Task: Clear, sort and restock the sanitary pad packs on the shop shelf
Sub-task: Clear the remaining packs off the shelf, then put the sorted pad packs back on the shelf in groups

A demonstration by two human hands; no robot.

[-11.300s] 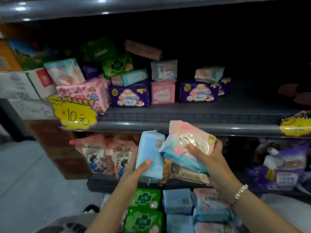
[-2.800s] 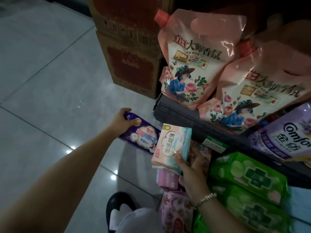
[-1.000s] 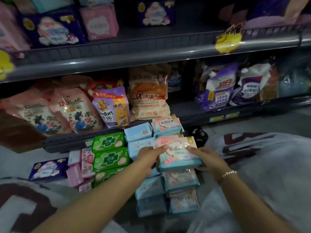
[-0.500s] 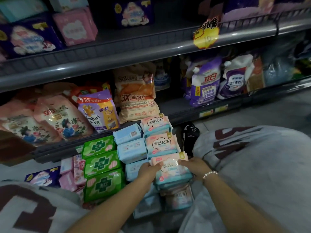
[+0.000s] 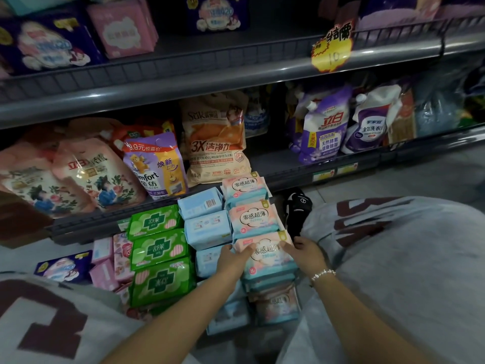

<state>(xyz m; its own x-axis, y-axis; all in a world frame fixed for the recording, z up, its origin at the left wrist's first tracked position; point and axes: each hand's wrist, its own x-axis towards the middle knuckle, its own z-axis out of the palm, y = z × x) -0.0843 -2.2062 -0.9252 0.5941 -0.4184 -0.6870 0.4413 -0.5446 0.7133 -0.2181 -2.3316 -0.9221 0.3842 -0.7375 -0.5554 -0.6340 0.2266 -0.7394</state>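
Below shelved "Comfort" pouches (image 5: 154,166), both hands' fingers (image 5: 245,249) grip a floor-stacked "零感超薄" pack (image 5: 266,257).

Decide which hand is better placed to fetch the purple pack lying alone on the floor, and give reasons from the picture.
Left, probably. The purple pack lies far to the left, beyond the green packs. The left hand is nearer that side; the right hand would have to cross the stacks. Both now hold the pink pack.
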